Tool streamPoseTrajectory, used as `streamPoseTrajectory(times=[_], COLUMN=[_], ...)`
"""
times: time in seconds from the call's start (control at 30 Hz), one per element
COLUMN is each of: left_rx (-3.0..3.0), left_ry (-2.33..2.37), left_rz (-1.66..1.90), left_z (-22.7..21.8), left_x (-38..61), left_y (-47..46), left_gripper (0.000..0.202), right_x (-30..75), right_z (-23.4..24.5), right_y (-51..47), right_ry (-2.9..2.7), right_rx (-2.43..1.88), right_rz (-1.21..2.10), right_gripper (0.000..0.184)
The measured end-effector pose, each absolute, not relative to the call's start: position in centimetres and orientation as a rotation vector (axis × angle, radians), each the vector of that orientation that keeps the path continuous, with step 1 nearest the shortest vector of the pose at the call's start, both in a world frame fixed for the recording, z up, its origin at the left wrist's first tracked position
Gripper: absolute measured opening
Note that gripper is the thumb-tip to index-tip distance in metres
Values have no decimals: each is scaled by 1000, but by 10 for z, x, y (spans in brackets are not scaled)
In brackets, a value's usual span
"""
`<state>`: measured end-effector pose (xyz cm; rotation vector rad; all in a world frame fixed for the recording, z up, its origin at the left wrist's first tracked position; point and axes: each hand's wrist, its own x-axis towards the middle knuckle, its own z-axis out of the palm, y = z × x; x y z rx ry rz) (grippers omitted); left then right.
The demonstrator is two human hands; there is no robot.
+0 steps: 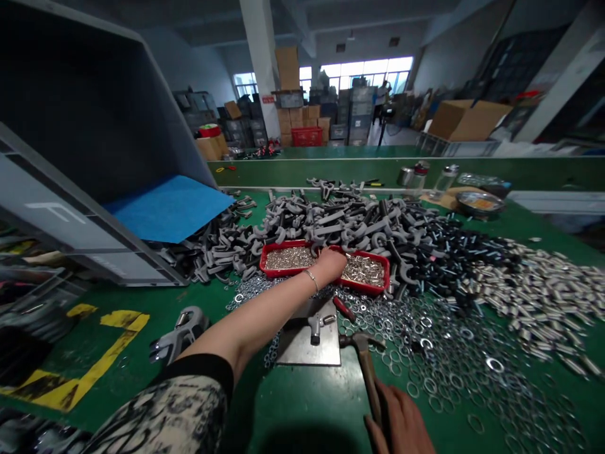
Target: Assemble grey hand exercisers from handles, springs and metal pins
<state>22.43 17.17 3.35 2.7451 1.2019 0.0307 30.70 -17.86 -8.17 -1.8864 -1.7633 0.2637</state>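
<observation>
While the right hand (399, 424) gripped a hammer (367, 372), the left hand (329, 263) (grip unclear) overhung a red tray (273, 270) one knock could spill.

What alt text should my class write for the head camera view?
A left hand rests on a red plastic tray of small silver metal parts on a green workbench, while a right hand grips a brown-handled steel hammer. Grey hook-shaped parts and round silver washers lie heaped nearby.

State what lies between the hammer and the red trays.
In the head view, loose steel washers and a small red-handled tool lie between the hammer and the red trays.
</observation>
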Motion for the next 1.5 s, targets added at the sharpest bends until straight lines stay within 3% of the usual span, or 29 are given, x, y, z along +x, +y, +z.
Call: streamPoseTrajectory(times=[0.17, 0.23, 0.4, 0.57, 0.7, 1.0, 1.23, 1.3, 1.43, 1.5], left_rx=[2672, 2624, 2465, 2193, 1943, 2433, 2773, 2874, 2702, 2577], left_ry=[1245, 1261, 1188, 1054, 1119, 1238, 876, 794, 993, 1051], left_rz=[165, 281, 514, 699, 683, 381, 253, 234, 382, 396], left_z=[24, 27, 31, 13, 1, -6, 4, 5, -7, -16], left_x=[219, 215, 186, 110, 79, 101, 107, 105, 88, 78], left_y=[171, 169, 139, 82, 64, 73, 77, 74, 56, 46], left_gripper=[12, 19, 21, 7, 9, 20, 19, 33, 107, 115], right_x=[301, 301, 309, 314, 306, 296, 305, 308, 311, 308], right_z=[-69, -59, -41, -37, -37, -39, -31, -18, 21, 36], right_y=[-157, -143, -118, -119, -118, -116, -117, -117, -110, -103], right_ry=[-1701, -1646, -1277, -961, -912, -929, -1009, -1128, -1544, -1727], right_rx=[-1925, -1934, -1902, -1632, -1637, -1688, -1699, -1752, -1748, -1656], right_rz=[358, 459, 948, 1334, 1344, 1233, 1231, 1140, 879, 747], right_gripper=[50, 49, 56, 56, 54, 55, 53, 52, 49, 48])
